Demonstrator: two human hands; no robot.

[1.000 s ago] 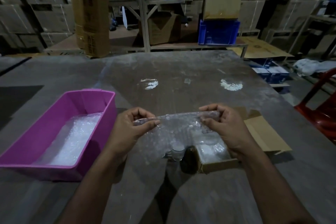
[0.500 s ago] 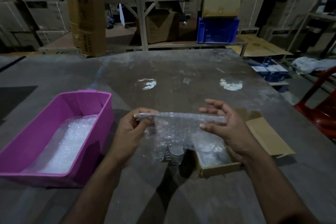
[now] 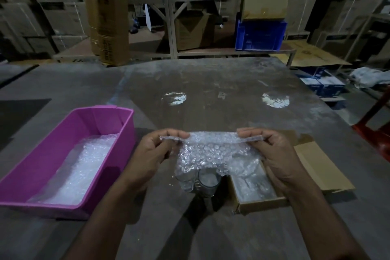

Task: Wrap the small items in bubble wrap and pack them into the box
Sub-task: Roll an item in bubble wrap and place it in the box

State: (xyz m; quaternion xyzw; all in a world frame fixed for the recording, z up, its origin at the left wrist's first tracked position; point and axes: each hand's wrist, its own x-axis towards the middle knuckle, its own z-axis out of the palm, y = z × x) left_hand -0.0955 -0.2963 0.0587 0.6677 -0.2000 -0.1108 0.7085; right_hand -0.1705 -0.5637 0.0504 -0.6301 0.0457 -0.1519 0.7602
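A wide grey worktop [image 3: 211, 82] is seen, with two bright patches of reflected light on its far half. On its left side a pink plastic bin [image 3: 52, 154] is set, lined with a loose layer of bubble wrap. At the right, near the front edge, an open cardboard box [image 3: 312, 167] is laid with one flap spread outward, and bubble wrap is visible inside it. A sheet of bubble wrap [image 3: 209, 154] is held up above the worktop between the bin and the box, stretched by its top edge. That edge is pinched at one corner by the left hand [image 3: 152, 156] and at the other by the right hand [image 3: 274, 154], fingers curled round it. A small clear glass [image 3: 207, 180] is partly covered by the hanging lower end of the sheet, just beside the box.
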